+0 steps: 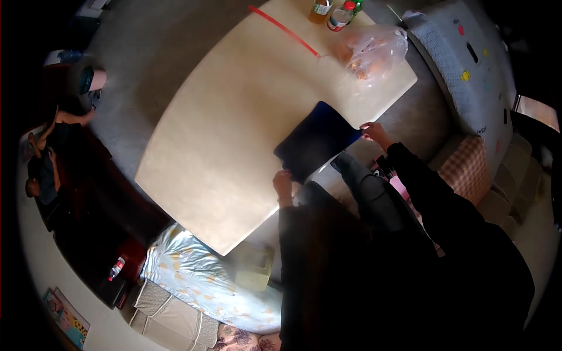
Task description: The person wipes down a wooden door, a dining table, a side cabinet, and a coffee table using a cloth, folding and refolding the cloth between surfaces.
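Fingers of the right hand (376, 134) pinch a corner of a dark navy, roughly rectangular cloth (319, 139); the left hand (283, 185) meets its left side, finger closure too dim to tell. The cloth lies at the straight edge of a cream, curve-sided table (216, 146). Probably light, soft and limp, it suits pinching at corners; its underside and any inner folds are hidden
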Available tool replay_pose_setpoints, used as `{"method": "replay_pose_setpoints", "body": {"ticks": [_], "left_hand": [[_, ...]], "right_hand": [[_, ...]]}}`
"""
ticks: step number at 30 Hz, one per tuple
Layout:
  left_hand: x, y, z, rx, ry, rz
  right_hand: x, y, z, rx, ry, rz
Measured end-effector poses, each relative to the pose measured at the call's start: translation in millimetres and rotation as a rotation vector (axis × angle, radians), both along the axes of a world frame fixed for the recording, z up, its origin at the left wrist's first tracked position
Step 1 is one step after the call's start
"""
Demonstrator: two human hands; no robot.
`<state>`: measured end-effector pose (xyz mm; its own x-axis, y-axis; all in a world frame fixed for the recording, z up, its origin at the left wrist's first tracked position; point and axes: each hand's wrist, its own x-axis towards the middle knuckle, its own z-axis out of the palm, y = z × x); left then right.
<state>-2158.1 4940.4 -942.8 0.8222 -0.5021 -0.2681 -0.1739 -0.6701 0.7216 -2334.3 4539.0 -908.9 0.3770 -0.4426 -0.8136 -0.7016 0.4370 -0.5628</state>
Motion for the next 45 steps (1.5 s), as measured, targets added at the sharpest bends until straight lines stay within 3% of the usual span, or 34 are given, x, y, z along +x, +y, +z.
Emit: {"method": "replay_pose_setpoints", "body": {"ticks": [1, 2, 4, 6, 8, 10, 12, 14, 16, 18, 20, 24, 26, 28, 29, 30, 31, 32, 33, 34, 37, 39, 42, 45], "left_hand": [[8.8, 9.7, -13.2, -0.083, 0.211, 0.184], [19.3, 18.1, -14.0, -0.098, 0.216, 0.191], [35.6, 34.8, -10.2, -0.177, 0.412, 0.388], [38.3, 65.0, -42.6, 0.107, 0.201, 0.208], [42.2, 87.3, -42.1, 0.029, 0.179, 0.234], [42.8, 111.6, -37.2, -0.236, 0.491, 0.463], [36.5, 151.9, -38.9, -0.328, 0.434, 0.605], [28.8, 205.9, -39.1, -0.338, 0.278, 0.792], [24.3, 259.6, -18.4, -0.145, 0.177, 1.019], [14.8, 310.4, 4.8, 0.111, -0.035, 1.053], [5.2, 339.2, 36.8, 0.292, -0.074, 1.154], [-34.2, 386.8, 11.6, 0.37, -0.04, 1.302], [-37.6, 369.8, 6.0, 0.588, -0.216, 1.105], [-23.9, 321.8, 12.0, 0.766, -0.3, 0.694], [-18.6, 296.4, 3.5, 0.577, -0.264, 0.679], [-20.2, 276.2, -13.6, 0.483, -0.367, 0.458], [-1.7, 220.2, 10.4, 0.35, -0.034, 0.702], [15.9, 181.9, 29.9, 0.373, 0.008, 0.519], [12.6, 162.9, 1.5, 0.526, -0.359, 0.425], [13.6, 153.1, -20.5, 0.809, -0.441, 0.278], [30.2, 110.7, -16.4, 0.971, -0.286, 0.124], [40.7, 74.8, -2.4, 0.525, -0.401, 0.155], [49.9, 17.9, 9.3, 0.412, -0.263, 0.147], [54.9, -45.6, 10.5, 0.378, -0.288, -0.065]], "right_hand": [[18.6, 9.5, 5.5, -0.083, -0.168, 0.025], [34.0, 21.8, -6.3, -0.342, -0.355, 0.132], [74.3, 46.5, -22.9, -0.548, -0.234, 0.34], [113.2, 97.8, -16.3, -0.547, -0.037, 0.429], [138.1, 152.2, -47.2, -0.938, 0.189, 0.76], [166.3, 209.3, -42.5, -0.973, 0.155, 0.547], [178.0, 259.5, -65.9, -1.161, 0.217, 0.652], [193.2, 316.6, -52.5, -1.158, 0.084, 0.71], [206.9, 373.2, -42.7, -1.079, -0.138, 0.859], [223.4, 426.9, -32.4, -0.929, -0.312, 1.039], [240.6, 475.9, -25.6, -0.837, -0.473, 1.193], [268.3, 536.7, -15.8, -0.802, -0.47, 1.345], [267.9, 539.3, -15.5, -0.902, -0.473, 1.336], [262.2, 527.4, -24.3, -0.966, -0.541, 1.361], [261.4, 520.4, -29.7, -1.036, -0.623, 1.391], [261.2, 514.6, -33.0, -1.038, -0.616, 1.372], [261.0, 509.3, -36.2, -0.996, -0.671, 1.372], [261.1, 502.5, -38.0, -0.954, -0.725, 1.366], [262.7, 492.0, -38.2, -1.037, -0.776, 1.36], [266.2, 480.7, -42.9, -1.042, -0.763, 1.328], [279.8, 434.4, -57.1, -1.174, -0.896, 1.321], [285.4, 387.9, -55.9, -1.24, -0.832, 1.287], [275.6, 297.8, -53.3, -1.194, -0.675, 1.308], [252.6, 205.1, -59.1, -1.221, -0.564, 1.111]]}}
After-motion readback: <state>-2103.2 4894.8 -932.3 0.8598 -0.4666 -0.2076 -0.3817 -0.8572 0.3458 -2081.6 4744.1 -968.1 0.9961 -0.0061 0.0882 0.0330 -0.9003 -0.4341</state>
